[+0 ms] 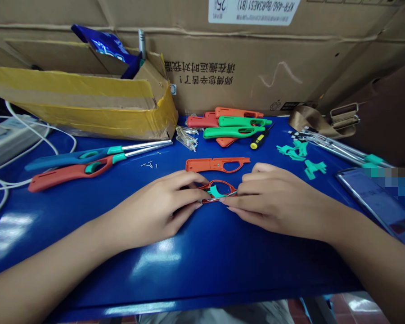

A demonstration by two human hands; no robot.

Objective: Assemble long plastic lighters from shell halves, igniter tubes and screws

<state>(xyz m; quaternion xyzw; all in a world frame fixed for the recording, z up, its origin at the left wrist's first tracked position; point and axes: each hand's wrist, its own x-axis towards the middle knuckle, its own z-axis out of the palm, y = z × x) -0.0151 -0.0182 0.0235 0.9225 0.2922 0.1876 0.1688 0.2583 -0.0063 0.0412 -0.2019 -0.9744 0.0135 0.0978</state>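
Observation:
Between my hands is an orange lighter casing half (227, 182), its hollow side up, with a teal trigger (216, 191) set in its loop. My left hand (165, 204) grips the handle end, fingers closed over it and covering most of that part. At the other end, the fingers of my right hand (273, 200) pinch the narrow tip, near a thin pale wire running along the lower edge. Just beyond lies a second orange casing half (200, 165), flat on the blue table.
Small screws (149, 165) lie at left, near two long-nosed lighters (74, 175). Farther back are green and orange casings (234, 132), a yellow-black screwdriver (256, 143) and clear parts (188, 138). Teal triggers (313, 168), metal tubes (340, 146) and a phone (374, 202) lie right; cardboard boxes (121, 108) stand behind.

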